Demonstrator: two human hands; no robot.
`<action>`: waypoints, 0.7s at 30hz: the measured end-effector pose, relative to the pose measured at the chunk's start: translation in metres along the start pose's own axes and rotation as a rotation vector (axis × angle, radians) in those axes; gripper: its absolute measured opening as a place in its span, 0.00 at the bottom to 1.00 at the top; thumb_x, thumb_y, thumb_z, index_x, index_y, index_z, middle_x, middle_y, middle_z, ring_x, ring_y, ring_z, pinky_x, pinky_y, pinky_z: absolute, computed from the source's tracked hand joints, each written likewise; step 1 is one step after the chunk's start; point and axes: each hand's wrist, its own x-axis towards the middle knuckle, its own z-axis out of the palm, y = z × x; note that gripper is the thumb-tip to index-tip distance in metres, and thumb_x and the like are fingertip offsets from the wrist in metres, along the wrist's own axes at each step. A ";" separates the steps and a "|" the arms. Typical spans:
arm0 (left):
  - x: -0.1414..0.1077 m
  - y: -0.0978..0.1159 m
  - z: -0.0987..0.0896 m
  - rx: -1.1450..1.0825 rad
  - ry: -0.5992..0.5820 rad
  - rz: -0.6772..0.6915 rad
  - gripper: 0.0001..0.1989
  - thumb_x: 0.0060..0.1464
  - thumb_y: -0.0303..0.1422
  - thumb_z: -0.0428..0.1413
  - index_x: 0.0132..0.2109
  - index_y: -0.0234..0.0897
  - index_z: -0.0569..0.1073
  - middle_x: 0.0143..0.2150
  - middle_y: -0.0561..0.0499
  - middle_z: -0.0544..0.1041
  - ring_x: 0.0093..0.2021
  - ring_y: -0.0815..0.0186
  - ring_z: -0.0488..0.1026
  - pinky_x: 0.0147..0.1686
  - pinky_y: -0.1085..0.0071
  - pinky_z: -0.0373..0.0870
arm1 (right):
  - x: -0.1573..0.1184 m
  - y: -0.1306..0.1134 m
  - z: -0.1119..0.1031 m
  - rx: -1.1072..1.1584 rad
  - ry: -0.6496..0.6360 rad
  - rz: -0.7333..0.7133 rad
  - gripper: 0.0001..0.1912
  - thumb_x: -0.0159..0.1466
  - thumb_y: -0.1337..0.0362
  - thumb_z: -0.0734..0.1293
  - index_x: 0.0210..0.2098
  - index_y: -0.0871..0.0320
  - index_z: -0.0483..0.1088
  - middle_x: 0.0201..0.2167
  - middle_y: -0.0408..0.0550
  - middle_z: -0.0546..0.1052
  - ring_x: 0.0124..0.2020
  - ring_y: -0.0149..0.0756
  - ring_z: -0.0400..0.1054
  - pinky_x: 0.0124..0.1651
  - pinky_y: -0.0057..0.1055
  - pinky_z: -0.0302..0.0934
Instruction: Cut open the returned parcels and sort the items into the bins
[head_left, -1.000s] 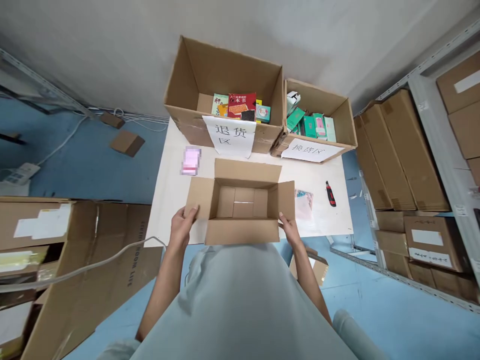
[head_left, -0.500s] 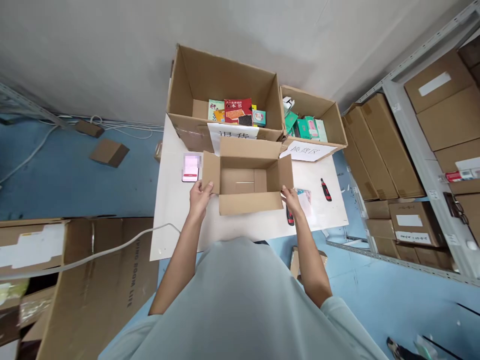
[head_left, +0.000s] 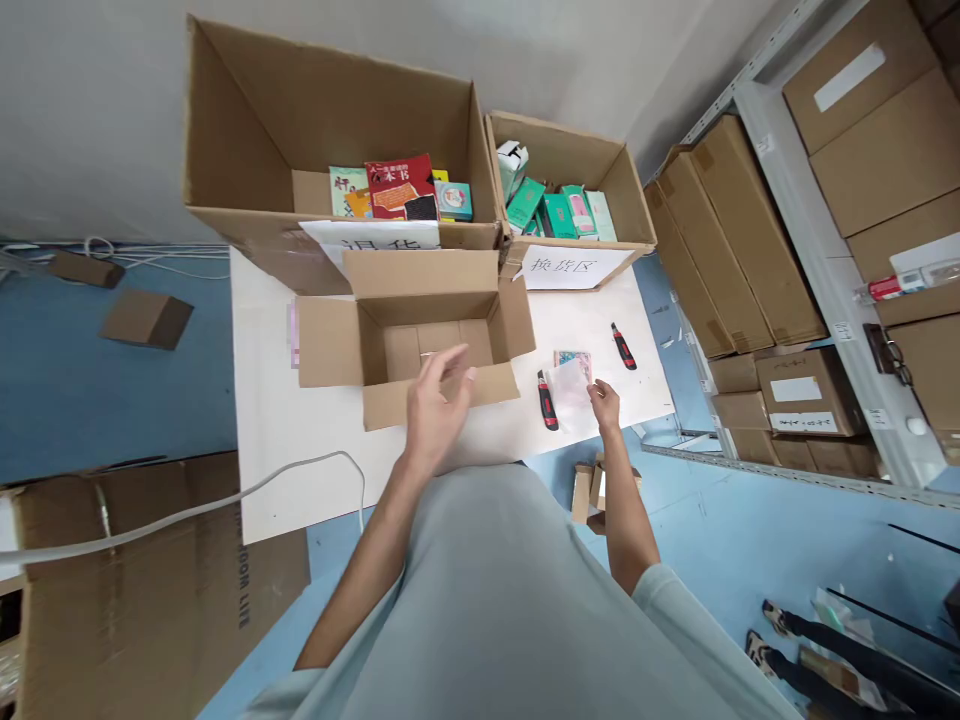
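On the white table (head_left: 277, 480) stands a small open cardboard box (head_left: 328, 342) with its flaps folded outward. My left hand (head_left: 436, 405) is raised in front of it, over the front flap, fingers stretched and thumb apart, holding nothing. To the right, my right hand (head_left: 604, 406) pinches the edge of a thin whitish sheet or bag (head_left: 568, 392). Part of a colourful printed item (head_left: 576, 357) shows from under this sheet. A red and black box cutter (head_left: 547, 402) lies just left of it, and another box cutter (head_left: 623, 347) farther right.
Behind stand a large carton (head_left: 247, 225) with books and a smaller carton (head_left: 637, 215) with green packets, both with handwritten paper signs. A phone (head_left: 293, 335) is partly hidden by the small box. A white cable (head_left: 225, 500) crosses at left; shelving (head_left: 814, 250) stands at right, near another person's legs (head_left: 817, 650).
Both hands have let go of the small box. My right hand has moved right to the whitish sheet; my left has come to the box's front. The view has shifted right.
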 end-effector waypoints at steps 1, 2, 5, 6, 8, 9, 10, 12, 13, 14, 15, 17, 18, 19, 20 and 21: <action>-0.002 0.008 0.019 -0.016 -0.060 0.012 0.17 0.75 0.40 0.59 0.65 0.43 0.79 0.63 0.43 0.84 0.60 0.56 0.84 0.65 0.55 0.83 | 0.008 0.007 0.000 -0.047 -0.019 0.032 0.31 0.68 0.48 0.72 0.62 0.63 0.78 0.58 0.69 0.85 0.55 0.55 0.84 0.60 0.51 0.79; -0.004 0.014 0.040 -0.026 -0.129 0.022 0.16 0.76 0.39 0.58 0.64 0.44 0.79 0.63 0.44 0.84 0.58 0.57 0.85 0.63 0.56 0.83 | 0.016 0.013 0.002 -0.096 -0.047 0.069 0.31 0.66 0.51 0.74 0.63 0.62 0.78 0.61 0.69 0.84 0.57 0.55 0.83 0.63 0.50 0.77; -0.011 0.014 0.108 -0.017 -0.383 0.010 0.15 0.76 0.38 0.57 0.63 0.45 0.80 0.61 0.45 0.85 0.55 0.58 0.86 0.61 0.58 0.84 | 0.031 0.029 0.012 -0.232 -0.145 0.141 0.37 0.60 0.56 0.82 0.65 0.61 0.75 0.64 0.69 0.82 0.65 0.59 0.79 0.68 0.50 0.73; -0.013 0.008 0.130 0.010 -0.468 -0.013 0.15 0.75 0.37 0.57 0.63 0.45 0.80 0.61 0.45 0.85 0.56 0.57 0.86 0.61 0.58 0.84 | 0.034 0.035 0.016 -0.270 -0.176 0.155 0.39 0.58 0.57 0.84 0.65 0.61 0.75 0.65 0.71 0.81 0.67 0.61 0.77 0.69 0.50 0.72; -0.016 -0.009 0.171 0.108 -0.615 -0.077 0.18 0.73 0.35 0.57 0.66 0.45 0.79 0.64 0.44 0.83 0.57 0.55 0.86 0.61 0.56 0.83 | 0.036 0.046 0.025 -0.331 -0.235 0.169 0.40 0.59 0.58 0.85 0.66 0.61 0.73 0.66 0.72 0.79 0.69 0.62 0.74 0.69 0.50 0.71; -0.017 -0.018 0.190 0.172 -0.674 -0.111 0.20 0.72 0.34 0.58 0.67 0.44 0.78 0.66 0.43 0.82 0.59 0.53 0.85 0.62 0.55 0.83 | 0.035 0.051 0.029 -0.351 -0.264 0.165 0.37 0.62 0.59 0.83 0.66 0.61 0.73 0.67 0.71 0.78 0.70 0.61 0.73 0.69 0.49 0.71; -0.019 -0.028 0.206 0.234 -0.723 -0.138 0.21 0.71 0.32 0.58 0.68 0.43 0.77 0.68 0.41 0.80 0.61 0.51 0.85 0.64 0.54 0.82 | 0.033 0.056 0.033 -0.364 -0.295 0.153 0.32 0.65 0.60 0.81 0.65 0.59 0.73 0.67 0.70 0.78 0.69 0.59 0.73 0.69 0.48 0.71; -0.021 -0.045 0.234 0.334 -0.793 -0.173 0.24 0.69 0.30 0.59 0.69 0.41 0.77 0.69 0.40 0.79 0.65 0.48 0.83 0.67 0.52 0.80 | 0.028 0.064 0.037 -0.365 -0.364 0.113 0.19 0.71 0.63 0.75 0.60 0.57 0.76 0.64 0.64 0.81 0.67 0.53 0.75 0.68 0.44 0.70; -0.021 -0.052 0.246 0.365 -0.812 -0.183 0.25 0.69 0.29 0.59 0.70 0.41 0.77 0.69 0.39 0.79 0.67 0.47 0.82 0.69 0.51 0.78 | 0.025 0.068 0.038 -0.356 -0.400 0.088 0.12 0.74 0.64 0.73 0.56 0.56 0.77 0.60 0.61 0.82 0.65 0.51 0.76 0.67 0.42 0.70; -0.022 -0.058 0.256 0.384 -0.823 -0.188 0.26 0.68 0.28 0.58 0.70 0.40 0.76 0.69 0.39 0.79 0.68 0.47 0.81 0.71 0.51 0.77 | 0.022 0.070 0.039 -0.341 -0.434 0.061 0.07 0.75 0.65 0.71 0.52 0.55 0.78 0.57 0.59 0.84 0.63 0.49 0.76 0.66 0.41 0.70; -0.021 -0.063 0.265 0.392 -0.827 -0.189 0.27 0.67 0.27 0.58 0.71 0.40 0.76 0.70 0.39 0.79 0.70 0.47 0.79 0.72 0.50 0.76 | 0.019 0.072 0.039 -0.320 -0.463 0.032 0.05 0.75 0.66 0.70 0.49 0.54 0.79 0.54 0.56 0.84 0.62 0.48 0.77 0.65 0.40 0.70; -0.019 -0.072 0.281 0.385 -0.835 -0.173 0.31 0.64 0.24 0.56 0.73 0.40 0.75 0.73 0.39 0.77 0.73 0.48 0.76 0.75 0.50 0.74 | 0.014 0.074 0.039 -0.264 -0.502 -0.028 0.06 0.75 0.67 0.68 0.45 0.54 0.79 0.51 0.53 0.85 0.60 0.46 0.77 0.64 0.38 0.70; -0.017 -0.076 0.288 0.380 -0.848 -0.160 0.34 0.62 0.22 0.56 0.74 0.40 0.75 0.75 0.40 0.76 0.75 0.49 0.75 0.77 0.50 0.72 | 0.011 0.073 0.039 -0.231 -0.515 -0.056 0.07 0.75 0.67 0.67 0.44 0.54 0.79 0.51 0.52 0.85 0.59 0.45 0.77 0.63 0.37 0.71; -0.014 -0.080 0.293 0.381 -0.869 -0.150 0.37 0.58 0.20 0.56 0.74 0.40 0.75 0.76 0.41 0.76 0.77 0.49 0.73 0.78 0.50 0.70 | 0.009 0.073 0.039 -0.196 -0.527 -0.081 0.08 0.75 0.67 0.67 0.43 0.54 0.79 0.50 0.51 0.85 0.57 0.45 0.78 0.61 0.37 0.71; -0.012 -0.084 0.298 0.391 -0.892 -0.148 0.40 0.55 0.19 0.57 0.74 0.41 0.76 0.76 0.41 0.75 0.78 0.49 0.71 0.79 0.50 0.69 | 0.008 0.072 0.039 -0.162 -0.540 -0.103 0.09 0.75 0.67 0.67 0.43 0.54 0.80 0.49 0.50 0.85 0.55 0.44 0.79 0.60 0.36 0.72; -0.010 -0.088 0.301 0.411 -0.913 -0.155 0.41 0.52 0.19 0.58 0.73 0.41 0.77 0.76 0.42 0.76 0.78 0.48 0.71 0.80 0.49 0.68 | 0.008 0.071 0.039 -0.128 -0.552 -0.121 0.09 0.74 0.68 0.67 0.43 0.54 0.81 0.48 0.49 0.86 0.53 0.43 0.80 0.58 0.35 0.73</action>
